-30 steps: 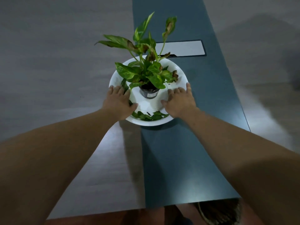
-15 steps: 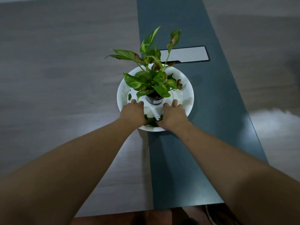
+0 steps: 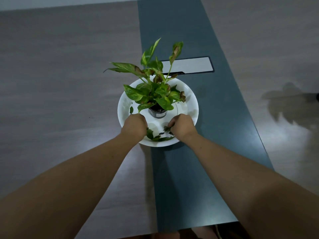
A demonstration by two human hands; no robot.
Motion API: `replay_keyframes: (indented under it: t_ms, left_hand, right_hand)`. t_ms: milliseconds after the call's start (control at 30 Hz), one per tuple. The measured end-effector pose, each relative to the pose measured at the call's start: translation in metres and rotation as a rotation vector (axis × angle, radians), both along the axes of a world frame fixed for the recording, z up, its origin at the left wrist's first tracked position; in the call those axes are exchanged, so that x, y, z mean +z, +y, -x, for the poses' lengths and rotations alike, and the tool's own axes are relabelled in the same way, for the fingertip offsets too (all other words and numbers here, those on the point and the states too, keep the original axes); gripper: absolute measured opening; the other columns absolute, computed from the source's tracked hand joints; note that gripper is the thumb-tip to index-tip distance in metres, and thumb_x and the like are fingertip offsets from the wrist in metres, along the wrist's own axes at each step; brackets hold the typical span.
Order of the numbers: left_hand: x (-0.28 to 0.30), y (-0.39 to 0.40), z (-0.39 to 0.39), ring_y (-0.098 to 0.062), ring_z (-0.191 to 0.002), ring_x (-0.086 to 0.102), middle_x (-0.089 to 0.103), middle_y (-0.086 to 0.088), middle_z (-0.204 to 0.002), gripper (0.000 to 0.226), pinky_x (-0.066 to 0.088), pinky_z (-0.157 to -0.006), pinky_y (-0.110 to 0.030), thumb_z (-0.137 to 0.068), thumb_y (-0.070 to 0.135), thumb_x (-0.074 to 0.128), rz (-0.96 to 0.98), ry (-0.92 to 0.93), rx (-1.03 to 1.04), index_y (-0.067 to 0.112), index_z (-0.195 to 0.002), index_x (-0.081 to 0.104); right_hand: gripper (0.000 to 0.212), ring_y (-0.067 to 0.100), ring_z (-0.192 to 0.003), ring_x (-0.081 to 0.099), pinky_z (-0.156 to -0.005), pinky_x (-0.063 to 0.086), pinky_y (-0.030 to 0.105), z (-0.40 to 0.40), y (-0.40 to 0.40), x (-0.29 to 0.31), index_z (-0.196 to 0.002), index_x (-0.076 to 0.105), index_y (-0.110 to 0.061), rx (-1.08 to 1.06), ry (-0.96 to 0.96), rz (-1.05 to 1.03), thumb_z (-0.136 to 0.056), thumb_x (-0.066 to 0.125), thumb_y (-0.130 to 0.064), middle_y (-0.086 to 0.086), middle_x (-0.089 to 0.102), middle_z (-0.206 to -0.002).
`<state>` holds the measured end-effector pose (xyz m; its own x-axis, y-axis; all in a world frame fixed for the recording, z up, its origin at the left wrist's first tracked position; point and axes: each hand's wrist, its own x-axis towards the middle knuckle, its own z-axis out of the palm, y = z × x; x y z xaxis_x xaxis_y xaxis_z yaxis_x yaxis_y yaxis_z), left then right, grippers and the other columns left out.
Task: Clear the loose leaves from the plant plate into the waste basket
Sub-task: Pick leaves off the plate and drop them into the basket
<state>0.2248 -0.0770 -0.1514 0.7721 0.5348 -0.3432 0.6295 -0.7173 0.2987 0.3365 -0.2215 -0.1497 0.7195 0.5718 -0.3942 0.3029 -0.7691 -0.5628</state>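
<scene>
Loose leaves (image 3: pixel 159 138) between left hand (image 3: pixel 135 125) and right hand (image 3: pixel 181 127)

- The scene is dimly lit and looks grey and dull
- A pale glare patch is seen on the table (image 3: pixel 284 135) at the right; a dark blotchy shadow is cast just above it
- The white plate (image 3: pixel 193 104) is the brightest thing
- Straight table edges are bent by the wide lens; the near arms look stretched and soft

Both the left hand (image 3: pixel 134 125) and right hand (image 3: pixel 181 125) have curled, gathering loose leaves (image 3: pixel 159 138).
</scene>
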Motion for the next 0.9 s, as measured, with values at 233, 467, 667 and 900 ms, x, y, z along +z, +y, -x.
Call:
replay_keyframes:
  t_ms: [233,467,667,900]
  left_hand:
    - [0.018,0.005,0.005,-0.014,-0.081,0.063,0.069,0.001,-0.081,0.015,0.052,-0.066,-0.01,-0.071,0.005,0.081,0.361,-0.148,0.432,0.006,-0.085,0.078]
    - [0.036,0.0,0.007,-0.029,-0.077,0.07,0.068,-0.02,-0.109,0.041,0.061,-0.076,-0.032,-0.071,-0.011,0.078,0.836,-0.422,0.883,0.002,-0.107,0.066]
    - [0.048,-0.021,0.002,-0.027,-0.08,0.068,0.067,-0.023,-0.105,0.032,0.059,-0.065,-0.02,-0.078,-0.014,0.071,0.99,-0.473,0.933,-0.007,-0.108,0.066]
    - [0.048,-0.05,-0.005,-0.028,-0.093,0.066,0.066,-0.023,-0.106,0.03,0.059,-0.079,-0.028,-0.079,-0.016,0.067,1.038,-0.453,0.939,-0.009,-0.109,0.064]
  right_hand:
    - [0.012,0.017,-0.06,0.072,-0.065,0.061,0.025,-0.012,0.0,0.018,-0.077,0.075,-0.004,-0.339,0.38,-0.139,-0.078,0.07,0.006,0.009,0.071,-0.074]
    - [0.017,0.013,-0.06,0.069,-0.066,0.062,0.027,-0.027,-0.011,0.031,-0.102,0.066,0.012,-0.429,0.611,-0.241,-0.085,0.061,0.011,0.006,0.07,-0.071]
    - [0.027,0.009,-0.056,0.069,-0.069,0.059,0.024,-0.035,-0.025,0.039,-0.114,0.061,0.014,-0.406,0.656,-0.286,-0.089,0.052,0.015,0.006,0.072,-0.073]
    - [0.01,0.025,-0.07,0.07,-0.06,0.061,0.024,-0.036,-0.049,0.05,-0.079,0.069,0.004,-0.575,0.723,-0.43,-0.076,0.07,0.014,0.016,0.07,-0.078]
